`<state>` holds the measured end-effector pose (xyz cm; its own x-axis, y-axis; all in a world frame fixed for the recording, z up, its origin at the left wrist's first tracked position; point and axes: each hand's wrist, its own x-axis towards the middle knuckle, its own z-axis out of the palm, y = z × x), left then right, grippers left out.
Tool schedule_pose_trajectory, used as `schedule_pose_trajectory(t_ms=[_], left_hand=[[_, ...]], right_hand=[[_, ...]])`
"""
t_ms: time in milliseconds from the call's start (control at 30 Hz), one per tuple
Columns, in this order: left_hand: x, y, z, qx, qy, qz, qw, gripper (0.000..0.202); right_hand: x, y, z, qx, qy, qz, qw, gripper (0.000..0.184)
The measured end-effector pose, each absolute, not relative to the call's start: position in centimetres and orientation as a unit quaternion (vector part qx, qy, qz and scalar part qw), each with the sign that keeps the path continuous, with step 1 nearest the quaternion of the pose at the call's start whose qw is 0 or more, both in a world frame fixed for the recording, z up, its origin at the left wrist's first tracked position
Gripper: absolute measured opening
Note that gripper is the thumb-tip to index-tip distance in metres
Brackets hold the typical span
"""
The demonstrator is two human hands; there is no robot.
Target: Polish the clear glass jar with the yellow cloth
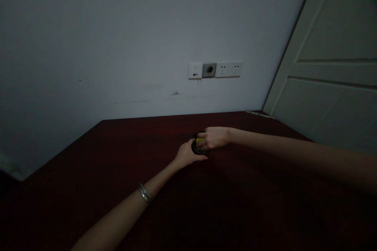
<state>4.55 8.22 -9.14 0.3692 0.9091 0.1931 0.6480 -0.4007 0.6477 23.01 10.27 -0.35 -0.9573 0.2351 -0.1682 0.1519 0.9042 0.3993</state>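
A small dark round object (196, 148) with a yellow part (200, 140) on top sits on the dark red table (118, 172), toward the far side. My left hand (187, 154) is curled around its near left side. A silver bracelet (145, 193) circles that wrist. My right hand (214, 137) reaches in from the right, fingers closed over the yellow part. Most of the object is hidden by both hands, and the dim light keeps me from naming it.
A grey-white wall rises behind the table, with a row of sockets and a switch (215, 70) above the far edge. A pale panelled door (330, 74) stands at the right, close to the table's far right corner.
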Motion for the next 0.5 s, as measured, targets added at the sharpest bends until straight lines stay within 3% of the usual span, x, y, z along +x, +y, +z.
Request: schedule_pose_trajectory(t_ms=[300,500], left_hand=[[4.4,8.4,-9.5,0.786,0.499,0.281,0.233,0.078],[4.6,8.5,-9.6,0.782,0.499,0.286,0.242,0.073]], right_hand=[[19.8,9.5,0.1,0.266,0.934,0.127,0.2,0.011],[17.1,9.5,0.1,0.418,0.874,0.032,0.243,0.026]])
